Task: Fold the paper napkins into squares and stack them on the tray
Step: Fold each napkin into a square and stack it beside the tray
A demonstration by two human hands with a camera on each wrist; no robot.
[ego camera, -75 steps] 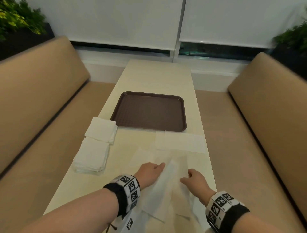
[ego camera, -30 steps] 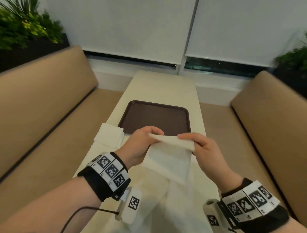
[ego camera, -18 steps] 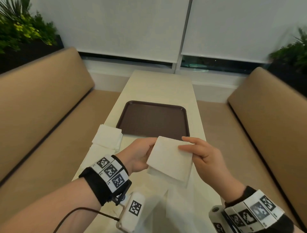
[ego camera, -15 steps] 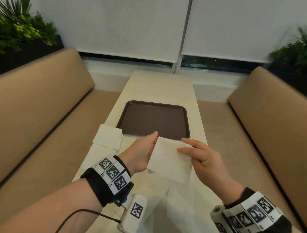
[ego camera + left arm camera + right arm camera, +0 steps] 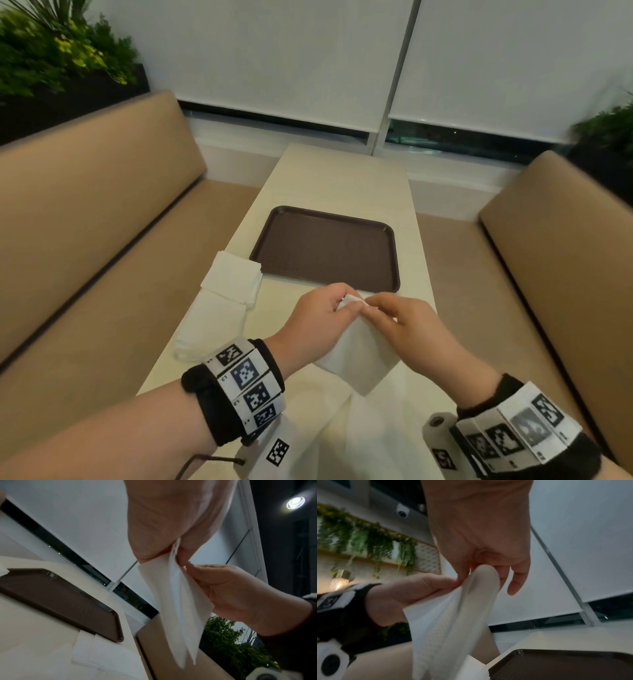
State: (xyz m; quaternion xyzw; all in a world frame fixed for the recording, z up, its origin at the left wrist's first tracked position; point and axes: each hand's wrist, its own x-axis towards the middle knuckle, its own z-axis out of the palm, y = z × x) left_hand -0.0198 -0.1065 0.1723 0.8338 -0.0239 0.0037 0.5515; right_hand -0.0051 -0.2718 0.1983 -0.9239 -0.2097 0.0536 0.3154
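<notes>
Half a second back I had the napkin (image 5: 356, 353) flat as a folded square between both hands. Now both pinch one top corner, lower centre of frame, and it hangs as a diamond, layers parting. Left hand (image 5: 318, 325) pinches it thumb to finger; right hand (image 5: 407, 329) pinches beside it, little finger loose. I read this as corner alignment, fold unfinished. Tray (image 5: 394, 260), mid-frame, holds no napkin yet.
</notes>
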